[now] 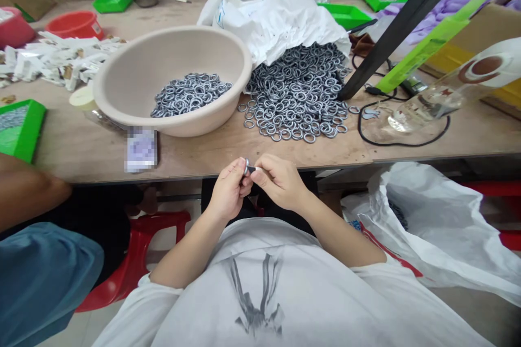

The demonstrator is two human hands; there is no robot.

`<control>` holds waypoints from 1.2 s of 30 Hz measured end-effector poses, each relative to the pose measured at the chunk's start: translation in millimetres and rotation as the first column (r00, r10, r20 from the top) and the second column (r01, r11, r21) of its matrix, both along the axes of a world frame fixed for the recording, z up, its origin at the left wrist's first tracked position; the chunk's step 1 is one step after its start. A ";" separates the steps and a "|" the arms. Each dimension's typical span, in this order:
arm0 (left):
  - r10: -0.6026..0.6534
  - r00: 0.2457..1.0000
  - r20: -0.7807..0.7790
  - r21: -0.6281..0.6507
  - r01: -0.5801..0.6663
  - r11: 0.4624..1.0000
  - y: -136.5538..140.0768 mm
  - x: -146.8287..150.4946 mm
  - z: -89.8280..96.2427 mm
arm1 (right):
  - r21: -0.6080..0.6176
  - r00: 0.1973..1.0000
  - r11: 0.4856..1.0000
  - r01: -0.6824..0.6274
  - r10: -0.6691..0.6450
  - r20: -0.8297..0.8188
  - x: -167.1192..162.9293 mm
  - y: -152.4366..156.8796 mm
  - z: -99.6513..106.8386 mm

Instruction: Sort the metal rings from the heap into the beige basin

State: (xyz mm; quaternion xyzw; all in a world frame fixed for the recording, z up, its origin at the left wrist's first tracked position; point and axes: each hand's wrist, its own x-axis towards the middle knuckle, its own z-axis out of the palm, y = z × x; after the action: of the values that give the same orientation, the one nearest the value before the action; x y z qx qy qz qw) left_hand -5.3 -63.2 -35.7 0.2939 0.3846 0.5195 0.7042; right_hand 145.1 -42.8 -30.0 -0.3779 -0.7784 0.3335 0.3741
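Observation:
At the table's front edge, my left hand (228, 188) pinches a small grey ring (246, 167) between thumb and fingers. Close against it, my right hand (281, 181) is closed on a small dark piece (252, 169) that touches the ring; its kind is too small to tell. Beyond my hands lies a heap of grey rings (295, 97), spilling from a white sack (280, 21). To the left of the heap stands a wide beige basin (171, 122) with more grey rings (189, 95) inside.
A clear bottle (439, 100) and a black cable (402, 144) lie right, past a slanting dark post (391, 27). A blurred phone-like object (140, 150) sits by the basin. An open white bag (443, 217) stands below right. A co-worker's arm (32, 190) is at left.

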 end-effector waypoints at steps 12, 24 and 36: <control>-0.147 0.988 -0.047 0.034 0.149 0.988 -9.4 0.1 -1.6 | -0.073 0.988 0.986 0.148 -0.151 -0.032 2.7 11.4 -7.2; -0.057 0.983 -0.172 0.045 0.065 0.997 -7.8 -11.5 -9.0 | 0.174 0.735 0.952 0.250 -0.304 0.606 -22.5 101.2 4.3; 0.144 0.941 -0.305 0.105 -0.117 0.988 7.9 -28.0 -10.7 | -0.110 0.948 0.991 0.071 -0.033 0.317 0.3 47.6 11.4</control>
State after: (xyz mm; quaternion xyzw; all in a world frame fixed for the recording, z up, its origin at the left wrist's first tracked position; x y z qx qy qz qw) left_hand -33.3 -55.3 -46.3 0.3758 0.4873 0.5281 0.5853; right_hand 145.5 4.7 -18.7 -0.4683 -0.7964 0.3053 0.2306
